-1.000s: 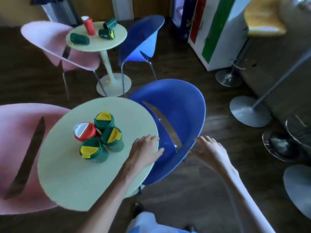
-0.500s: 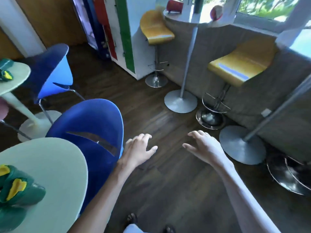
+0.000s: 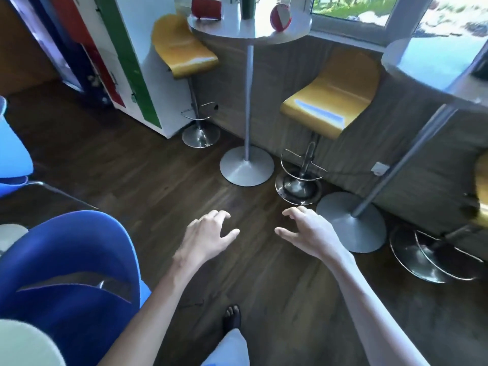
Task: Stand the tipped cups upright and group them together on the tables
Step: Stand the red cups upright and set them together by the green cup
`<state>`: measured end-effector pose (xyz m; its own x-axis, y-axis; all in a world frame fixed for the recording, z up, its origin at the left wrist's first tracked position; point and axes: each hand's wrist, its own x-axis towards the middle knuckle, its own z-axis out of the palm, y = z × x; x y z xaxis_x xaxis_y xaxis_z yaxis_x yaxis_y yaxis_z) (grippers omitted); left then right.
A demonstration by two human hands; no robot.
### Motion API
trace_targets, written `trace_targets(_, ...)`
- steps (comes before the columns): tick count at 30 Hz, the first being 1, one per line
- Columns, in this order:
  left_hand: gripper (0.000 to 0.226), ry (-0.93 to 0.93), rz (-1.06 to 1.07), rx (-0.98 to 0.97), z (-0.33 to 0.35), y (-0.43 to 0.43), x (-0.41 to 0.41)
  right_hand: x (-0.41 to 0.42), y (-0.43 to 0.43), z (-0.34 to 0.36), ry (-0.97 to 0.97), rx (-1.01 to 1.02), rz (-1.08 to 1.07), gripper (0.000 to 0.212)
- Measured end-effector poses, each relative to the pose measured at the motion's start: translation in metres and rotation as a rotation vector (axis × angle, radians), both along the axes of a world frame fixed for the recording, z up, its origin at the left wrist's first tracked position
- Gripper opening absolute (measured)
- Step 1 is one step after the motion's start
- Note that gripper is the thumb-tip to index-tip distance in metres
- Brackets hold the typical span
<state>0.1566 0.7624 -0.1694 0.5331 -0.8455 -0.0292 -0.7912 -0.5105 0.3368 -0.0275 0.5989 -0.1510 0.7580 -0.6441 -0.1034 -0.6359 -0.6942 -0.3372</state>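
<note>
Both hands are empty. The left hand point(image 3: 208, 237) and right hand point(image 3: 307, 232) hang at lower centre of the frame, palms down, fingers spread apart and closed on nothing, above bare wooden floor point(image 3: 148, 165).

The next cups are on the tall round table point(image 3: 290, 33) at top centre of the frame, directly above both hands in the picture and well apart from them. Three items show on it:

- A red cup point(image 3: 206, 7) at the table's left edge, lying on its side, long axis running left to right across the frame.
- A dark green cup point(image 3: 247, 6) at the middle, apparently upright; its top is cut off by the frame edge.
- A red-and-white cup point(image 3: 280, 15) toward the right, tipped so its lid faces the camera.

Judged by position, the left hand lines up with the red cup and the right hand with the red-and-white cup. Two yellow stools point(image 3: 184, 54) stand on either side of the table's post.
</note>
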Motion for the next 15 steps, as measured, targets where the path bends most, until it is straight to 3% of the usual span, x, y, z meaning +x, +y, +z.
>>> trace_targets(15, 0.051, -0.053, -0.177, 0.004, 0.01, -0.185, 0.142, 0.135, -0.159, 0.011, 0.008, -0.014, -0.134, 0.054)
